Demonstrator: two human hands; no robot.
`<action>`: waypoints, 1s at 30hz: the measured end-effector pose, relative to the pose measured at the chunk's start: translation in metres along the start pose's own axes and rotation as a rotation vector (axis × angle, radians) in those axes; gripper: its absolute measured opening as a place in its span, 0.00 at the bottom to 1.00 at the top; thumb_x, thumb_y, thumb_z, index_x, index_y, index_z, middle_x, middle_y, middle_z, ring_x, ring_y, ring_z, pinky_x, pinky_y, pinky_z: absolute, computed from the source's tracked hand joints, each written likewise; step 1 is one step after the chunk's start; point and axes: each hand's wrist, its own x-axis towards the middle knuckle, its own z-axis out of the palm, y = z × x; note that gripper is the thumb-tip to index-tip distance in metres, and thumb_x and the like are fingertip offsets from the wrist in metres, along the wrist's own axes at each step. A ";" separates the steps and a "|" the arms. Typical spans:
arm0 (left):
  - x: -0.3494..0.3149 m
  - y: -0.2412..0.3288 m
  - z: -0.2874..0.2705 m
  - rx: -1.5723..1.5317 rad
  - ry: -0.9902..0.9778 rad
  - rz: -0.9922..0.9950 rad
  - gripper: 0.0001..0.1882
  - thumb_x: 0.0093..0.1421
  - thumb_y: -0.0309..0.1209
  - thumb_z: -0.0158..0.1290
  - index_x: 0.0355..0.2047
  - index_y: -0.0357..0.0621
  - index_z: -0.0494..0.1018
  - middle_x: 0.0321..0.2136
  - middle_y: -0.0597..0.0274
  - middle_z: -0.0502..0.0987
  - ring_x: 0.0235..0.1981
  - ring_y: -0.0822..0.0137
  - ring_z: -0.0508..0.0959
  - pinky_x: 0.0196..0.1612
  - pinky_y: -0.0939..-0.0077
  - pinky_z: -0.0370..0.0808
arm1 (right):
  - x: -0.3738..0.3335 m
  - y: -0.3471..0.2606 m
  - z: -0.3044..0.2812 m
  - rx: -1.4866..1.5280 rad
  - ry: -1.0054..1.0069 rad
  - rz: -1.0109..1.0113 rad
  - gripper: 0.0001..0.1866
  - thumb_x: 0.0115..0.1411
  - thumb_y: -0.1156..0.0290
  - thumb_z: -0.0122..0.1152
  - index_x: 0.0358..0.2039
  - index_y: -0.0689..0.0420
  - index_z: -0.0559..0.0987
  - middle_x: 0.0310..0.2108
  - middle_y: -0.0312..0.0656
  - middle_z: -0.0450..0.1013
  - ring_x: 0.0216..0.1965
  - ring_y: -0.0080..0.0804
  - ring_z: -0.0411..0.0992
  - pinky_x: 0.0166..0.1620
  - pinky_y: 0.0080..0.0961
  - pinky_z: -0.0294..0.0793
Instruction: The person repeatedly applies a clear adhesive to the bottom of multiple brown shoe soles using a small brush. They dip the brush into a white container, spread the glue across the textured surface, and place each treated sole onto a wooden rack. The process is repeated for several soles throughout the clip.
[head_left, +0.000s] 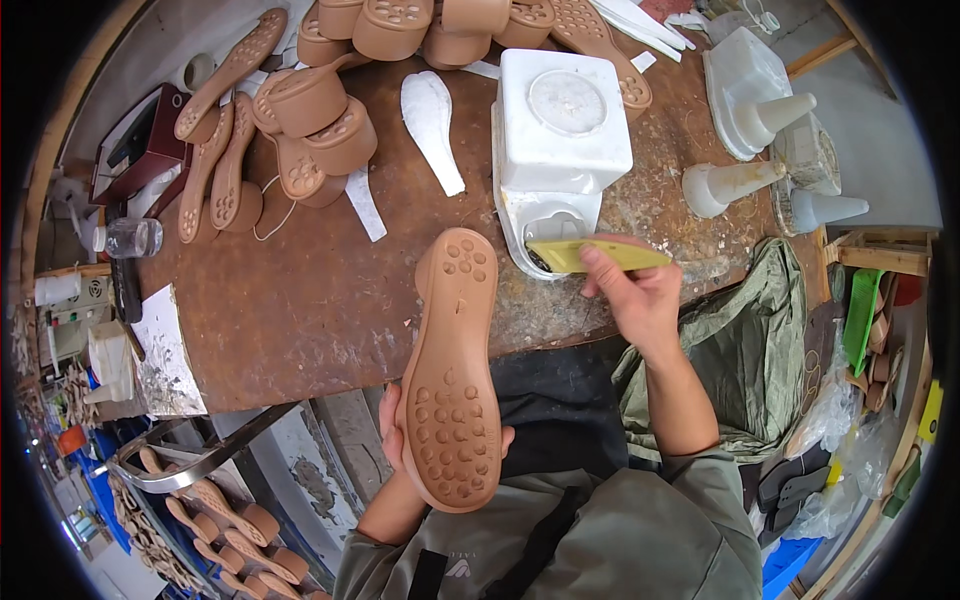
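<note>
My left hand (394, 430) grips a brown shoe sole (455, 370) from below, with fingers at one edge and a fingertip at the other. The sole's dimpled side faces up, its heel end pointing away from me. Between the thumb and fingers of my right hand (635, 295) is a flat yellow-handled brush (600, 255). Its dark tip sits in the open mouth at the front of a white plastic glue pot (565, 120); the contents are hidden. A white insole-shaped piece (430, 130) lies on the bench left of the pot.
Brown soles (320, 130) are heaped at the back and left of the worn bench (300, 310). White nozzle bottles (730, 185) stand at the right. Green cloth (750, 370) hangs over the near right edge. A rack of soles (240, 530) is at lower left.
</note>
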 end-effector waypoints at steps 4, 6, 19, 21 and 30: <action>0.000 0.003 0.003 -0.076 0.098 0.028 0.55 0.48 0.60 0.54 0.64 0.45 0.39 0.60 0.49 0.57 0.63 0.44 0.52 0.65 0.57 0.44 | 0.009 -0.003 -0.014 0.254 0.019 0.253 0.08 0.59 0.70 0.61 0.33 0.63 0.80 0.17 0.37 0.74 0.14 0.14 0.66 0.17 0.11 0.57; -0.008 0.004 0.011 -0.016 0.150 0.006 0.54 0.49 0.61 0.53 0.64 0.44 0.41 0.59 0.49 0.58 0.62 0.44 0.53 0.64 0.55 0.48 | 0.005 -0.009 -0.017 0.200 -0.010 0.251 0.08 0.59 0.71 0.61 0.32 0.63 0.80 0.17 0.37 0.74 0.14 0.15 0.66 0.17 0.11 0.57; -0.016 0.038 -0.036 2.610 0.045 0.285 0.47 0.51 0.63 0.45 0.66 0.54 0.47 0.64 0.59 0.54 0.63 0.54 0.57 0.63 0.42 0.49 | -0.038 -0.096 0.025 0.368 -0.089 -0.120 0.06 0.58 0.79 0.59 0.36 0.68 0.78 0.24 0.40 0.75 0.19 0.16 0.70 0.20 0.12 0.66; -0.017 0.033 -0.043 3.100 0.248 0.474 0.48 0.51 0.63 0.45 0.66 0.54 0.47 0.64 0.59 0.54 0.63 0.54 0.57 0.63 0.43 0.50 | -0.043 -0.097 0.025 0.380 -0.043 -0.192 0.07 0.58 0.79 0.59 0.36 0.68 0.77 0.25 0.41 0.75 0.19 0.17 0.70 0.20 0.12 0.67; -0.029 0.039 -0.051 3.217 0.399 0.473 0.48 0.51 0.63 0.46 0.66 0.52 0.47 0.62 0.57 0.55 0.62 0.54 0.59 0.63 0.44 0.51 | -0.061 -0.128 0.007 0.352 -0.119 -0.207 0.07 0.58 0.77 0.60 0.36 0.68 0.77 0.26 0.43 0.76 0.18 0.18 0.69 0.20 0.13 0.68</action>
